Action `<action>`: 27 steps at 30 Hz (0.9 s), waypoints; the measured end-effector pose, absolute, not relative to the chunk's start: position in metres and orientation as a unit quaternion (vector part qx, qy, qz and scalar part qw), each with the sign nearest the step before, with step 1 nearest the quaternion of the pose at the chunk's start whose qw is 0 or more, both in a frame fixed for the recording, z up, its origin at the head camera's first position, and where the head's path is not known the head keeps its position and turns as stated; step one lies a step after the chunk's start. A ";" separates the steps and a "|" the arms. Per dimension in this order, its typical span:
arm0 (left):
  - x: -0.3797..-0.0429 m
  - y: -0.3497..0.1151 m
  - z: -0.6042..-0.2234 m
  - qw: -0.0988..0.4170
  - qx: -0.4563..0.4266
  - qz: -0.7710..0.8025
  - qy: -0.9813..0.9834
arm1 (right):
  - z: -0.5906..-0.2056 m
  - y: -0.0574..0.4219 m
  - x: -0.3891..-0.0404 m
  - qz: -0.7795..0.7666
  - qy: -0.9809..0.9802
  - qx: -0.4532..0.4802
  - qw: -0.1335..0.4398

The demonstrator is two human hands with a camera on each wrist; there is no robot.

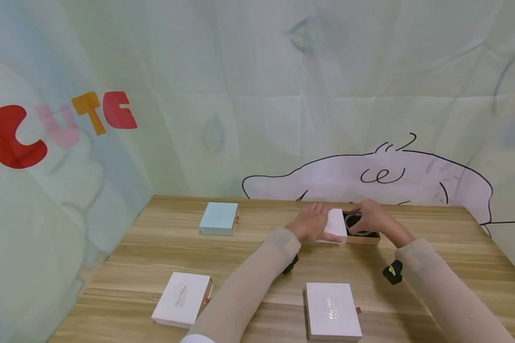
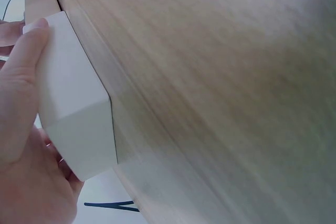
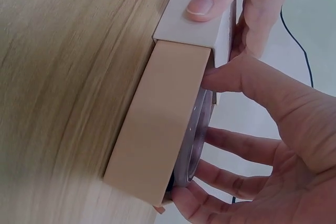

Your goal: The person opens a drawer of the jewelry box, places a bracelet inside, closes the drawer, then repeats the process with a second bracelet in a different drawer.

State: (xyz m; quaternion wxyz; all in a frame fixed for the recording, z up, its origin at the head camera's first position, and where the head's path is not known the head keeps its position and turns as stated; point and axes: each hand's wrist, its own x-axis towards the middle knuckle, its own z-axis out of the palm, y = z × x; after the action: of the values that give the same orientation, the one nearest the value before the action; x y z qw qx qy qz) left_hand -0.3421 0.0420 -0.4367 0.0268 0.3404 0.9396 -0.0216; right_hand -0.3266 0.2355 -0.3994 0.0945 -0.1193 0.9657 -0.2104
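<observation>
Near the table's back edge, my left hand (image 1: 311, 222) grips the white sleeve of a drawer box (image 1: 336, 224), with the thumb along its near side. Out of the sleeve's right end projects the tan drawer (image 3: 152, 119), dark inside. A pale, translucent bangle (image 3: 190, 148) stands partly above the drawer's rim. My right hand (image 1: 374, 218) holds this bangle, its fingers curled about it and the thumb close to the sleeve's edge. Part of the bangle is hidden by the drawer wall and the fingers.
A light blue box (image 1: 220, 218) sits at the back left of the wooden table (image 1: 257, 271). Two closed white boxes, one front left (image 1: 182, 299) and one front centre (image 1: 332, 309), lie nearer. Behind the table hangs a printed curtain (image 1: 223, 95).
</observation>
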 end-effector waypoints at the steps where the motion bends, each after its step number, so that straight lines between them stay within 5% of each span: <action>1: -0.342 0.042 -0.436 0.026 0.341 -0.021 0.940 | -0.401 0.235 -0.327 -0.209 0.966 -0.119 0.093; 27: -0.341 0.041 -0.434 0.030 0.341 -0.018 0.940 | -0.401 0.233 -0.323 -0.201 0.966 -0.129 0.101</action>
State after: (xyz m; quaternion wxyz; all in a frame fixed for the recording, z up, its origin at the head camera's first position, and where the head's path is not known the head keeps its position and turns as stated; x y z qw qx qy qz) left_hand -0.3407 0.0409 -0.4342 0.0299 0.3406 0.9395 -0.0183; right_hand -0.3233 0.2332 -0.4005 0.1011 -0.1286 0.9659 -0.2008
